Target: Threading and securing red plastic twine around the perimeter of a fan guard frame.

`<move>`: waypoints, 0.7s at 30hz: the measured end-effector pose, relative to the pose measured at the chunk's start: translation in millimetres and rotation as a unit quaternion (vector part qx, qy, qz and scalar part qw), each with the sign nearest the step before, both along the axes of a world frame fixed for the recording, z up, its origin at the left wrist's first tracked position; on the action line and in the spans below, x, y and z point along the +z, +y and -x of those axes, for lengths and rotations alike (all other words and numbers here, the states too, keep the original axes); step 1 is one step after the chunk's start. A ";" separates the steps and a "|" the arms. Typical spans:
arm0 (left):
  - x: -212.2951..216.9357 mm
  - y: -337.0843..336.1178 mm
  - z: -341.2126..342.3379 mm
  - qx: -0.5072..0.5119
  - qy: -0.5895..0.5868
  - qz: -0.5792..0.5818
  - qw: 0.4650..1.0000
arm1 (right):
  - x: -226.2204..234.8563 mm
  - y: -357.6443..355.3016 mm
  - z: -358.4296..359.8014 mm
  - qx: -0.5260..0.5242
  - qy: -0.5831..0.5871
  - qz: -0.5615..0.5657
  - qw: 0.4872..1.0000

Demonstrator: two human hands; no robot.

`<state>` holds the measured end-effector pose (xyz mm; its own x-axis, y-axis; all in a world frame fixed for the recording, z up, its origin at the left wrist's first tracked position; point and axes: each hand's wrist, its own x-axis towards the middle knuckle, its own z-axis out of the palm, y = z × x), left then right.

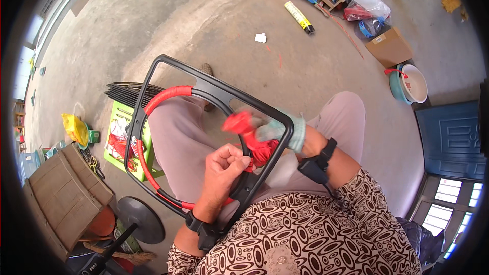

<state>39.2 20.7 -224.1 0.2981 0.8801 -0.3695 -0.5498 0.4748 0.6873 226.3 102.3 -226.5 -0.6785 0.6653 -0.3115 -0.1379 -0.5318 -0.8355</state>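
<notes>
Across my lap lies a black frame (153, 74), rounded at the corners, with a ring inside it. Red cord wrapping (170, 94) covers stretches of that ring. My left hand (224, 165), bare, is closed in a pinch at the ring's right side, close to some red cord; its fingers hide what is between them. A pale knitted glove covers my right hand (277, 132), which is closed round a bundle of red cord (247, 132) over the frame's right part. The bundle and glove are partly blurred. Both wrists carry black strapped devices.
A green stool (114, 145) at my left bears red cord, with black coils (135, 91) beside it. Folded cardboard (66, 193) and a round black disc (142, 219) stand lower left. Ahead are a yellow canister (299, 16), a carton (389, 46) and basins (413, 84).
</notes>
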 end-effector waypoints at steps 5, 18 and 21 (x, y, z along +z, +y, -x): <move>-4.0 0.0 -3.3 0.031 0.088 -0.011 0.996 | -11.9 10.9 17.1 0.151 -0.093 0.005 0.984; -5.2 4.8 12.4 -0.056 -0.032 0.128 0.990 | -9.9 33.6 -34.3 -0.359 0.254 0.231 0.868; -1.3 4.8 11.4 -0.051 -0.079 0.142 0.985 | -7.6 18.6 -116.6 -0.350 0.246 0.022 0.904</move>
<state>27.8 25.5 -225.4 0.4534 0.7099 -0.5389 -0.5777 0.6945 0.4288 343.0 120.8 -234.1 -0.1602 0.9794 -0.1229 -0.8020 -0.2017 -0.5622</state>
